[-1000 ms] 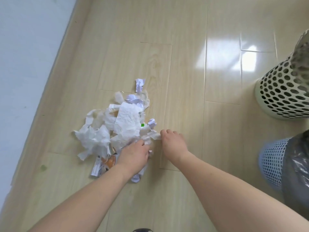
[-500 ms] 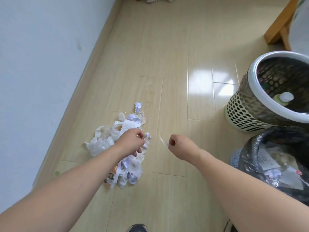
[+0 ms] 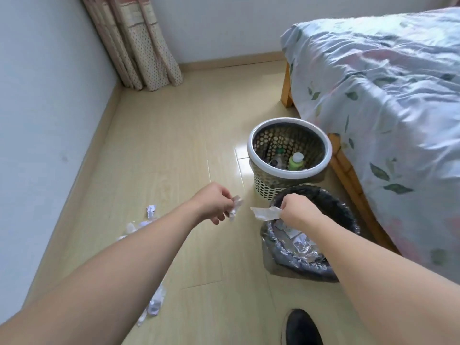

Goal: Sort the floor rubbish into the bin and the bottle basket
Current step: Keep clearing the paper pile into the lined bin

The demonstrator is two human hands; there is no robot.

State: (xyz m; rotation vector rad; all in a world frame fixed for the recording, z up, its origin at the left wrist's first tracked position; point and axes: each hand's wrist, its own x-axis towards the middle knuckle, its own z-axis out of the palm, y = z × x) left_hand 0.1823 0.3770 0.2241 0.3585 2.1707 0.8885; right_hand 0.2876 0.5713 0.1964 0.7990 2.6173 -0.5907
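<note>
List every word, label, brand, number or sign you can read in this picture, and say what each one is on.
No text can be read anywhere in this view.
Green bottle in the perforated basket: any label is too small to read.
Paper scraps on the floor: faint bluish marks, too blurred to read.
Scrap pinched by the right hand and the crumpled scrap in the left hand: no readable print.
Waste in the black-lined bin: nothing readable.

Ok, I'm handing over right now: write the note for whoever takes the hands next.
Left hand grips a crumpled paper wad, short of the bin.
Right hand pinches a flat paper scrap at the lined bin rim.
Done: paper already in the bin, bottles in the perforated basket.
Left: drop both pieces, then clear the scraps on the floor.
</note>
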